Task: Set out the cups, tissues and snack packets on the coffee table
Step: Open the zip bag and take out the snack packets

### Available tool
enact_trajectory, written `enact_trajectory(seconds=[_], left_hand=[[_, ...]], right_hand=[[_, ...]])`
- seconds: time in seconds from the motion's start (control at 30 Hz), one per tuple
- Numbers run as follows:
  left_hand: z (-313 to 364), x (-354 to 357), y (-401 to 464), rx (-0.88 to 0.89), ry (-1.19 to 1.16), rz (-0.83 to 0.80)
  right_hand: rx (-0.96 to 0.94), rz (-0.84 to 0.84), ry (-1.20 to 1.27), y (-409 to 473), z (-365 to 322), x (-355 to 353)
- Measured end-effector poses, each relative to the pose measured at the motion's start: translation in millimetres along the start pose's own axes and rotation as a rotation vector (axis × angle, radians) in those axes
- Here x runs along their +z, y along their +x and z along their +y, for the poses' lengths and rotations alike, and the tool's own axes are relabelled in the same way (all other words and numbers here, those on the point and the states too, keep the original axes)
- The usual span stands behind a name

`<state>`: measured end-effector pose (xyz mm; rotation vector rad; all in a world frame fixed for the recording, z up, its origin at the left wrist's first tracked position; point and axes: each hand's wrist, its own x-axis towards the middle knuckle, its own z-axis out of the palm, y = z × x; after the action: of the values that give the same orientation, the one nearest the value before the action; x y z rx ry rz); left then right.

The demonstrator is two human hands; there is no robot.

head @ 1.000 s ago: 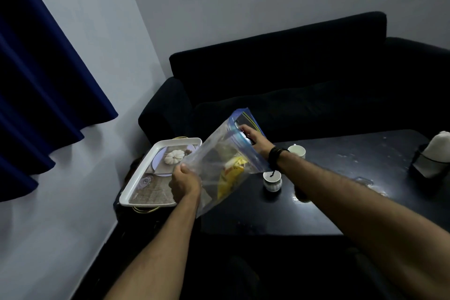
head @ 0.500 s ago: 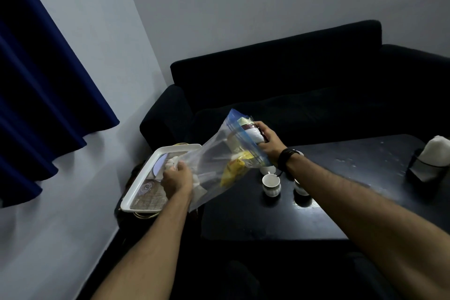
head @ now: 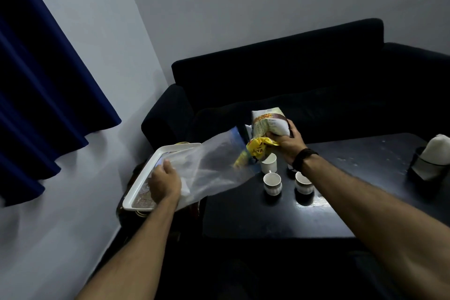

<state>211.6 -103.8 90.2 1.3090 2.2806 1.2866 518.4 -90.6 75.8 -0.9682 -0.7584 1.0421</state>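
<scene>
Gripping snack packets (head: 266,129) at clear bag (head: 214,165) mouth, right hand (head: 288,143)

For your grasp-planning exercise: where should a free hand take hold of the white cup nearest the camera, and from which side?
Take the front cup by its rim and wall from above. It stands upright and open-topped, another cup sits close on its right, and the bag hangs at its left, so the sides look crowded.

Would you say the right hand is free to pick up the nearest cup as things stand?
Probably not yet. The right hand is full, gripping two snack packets just pulled from the bag. The cup stands upright and unobstructed on the table just below, so it only needs to set the packets down first.
</scene>
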Motion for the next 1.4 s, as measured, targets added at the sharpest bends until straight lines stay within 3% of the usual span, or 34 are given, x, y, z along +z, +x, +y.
enact_trajectory(seconds=[0.3,0.53,0.77,0.87,0.97,1.27,1.4], left_hand=[[-20,-3,39,-0.068,-0.316,0.199],[-60,-4,65,-0.286,-0.474,0.364],[-83,16,80,-0.401,-0.522,0.283],[-81,29,75,-0.364,-0.514,0.285],[-83,43,77,-0.404,-0.576,0.245],[-74,57,66,-0.431,-0.666,0.183],[-72,60,63,-0.448,-0.692,0.177]], right_hand=[[0.060,-0.002,-0.204,-1,42,-2],[0.180,-0.044,-0.410,4,103,21],[0.228,-0.094,-0.395,17,161,59],[0.347,-0.073,-0.635,19,207,51],[0.437,0.029,-0.898,5,210,51],[0.276,-0.082,-1.367,1,186,52],[-0.039,-0.028,-1.533,-6,182,55]])
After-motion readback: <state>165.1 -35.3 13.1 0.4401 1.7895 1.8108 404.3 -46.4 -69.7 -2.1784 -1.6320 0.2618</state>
